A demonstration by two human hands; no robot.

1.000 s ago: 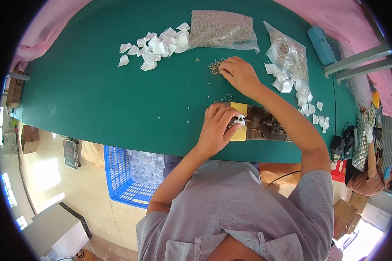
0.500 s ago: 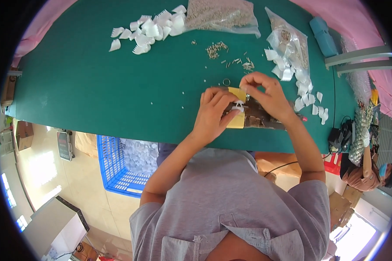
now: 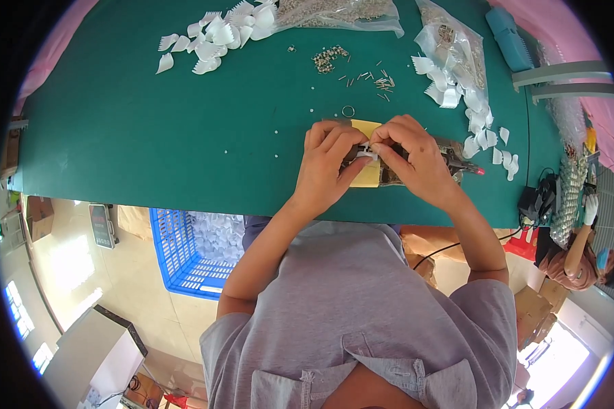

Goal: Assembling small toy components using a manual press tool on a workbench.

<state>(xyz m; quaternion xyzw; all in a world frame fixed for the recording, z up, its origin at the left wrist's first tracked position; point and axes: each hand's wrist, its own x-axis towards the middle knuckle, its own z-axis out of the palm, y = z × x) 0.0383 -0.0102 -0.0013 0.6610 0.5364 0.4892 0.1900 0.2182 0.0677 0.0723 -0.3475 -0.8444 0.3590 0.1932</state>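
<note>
Back from the metal pieces (image 3: pixel 325 63) ahead, the right hand (image 3: pixel 416 158) meets the left hand (image 3: pixel 325 161); both work at the white piece (image 3: pixel 367 153) the left pinches; the right's grip is unclear.

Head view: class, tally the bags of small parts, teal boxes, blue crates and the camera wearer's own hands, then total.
Bags of small parts: 2
Teal box: 1
Blue crate: 1
Own hands: 2 (left hand, right hand)
Total: 6

The left hand (image 3: pixel 324 160) and right hand (image 3: pixel 416 160) partly hide a white piece (image 3: pixel 367 154) from us. The top edge crops a clear bag (image 3: pixel 341 15); white specks (image 3: pixel 276 156) are too small for us to identify.
</note>
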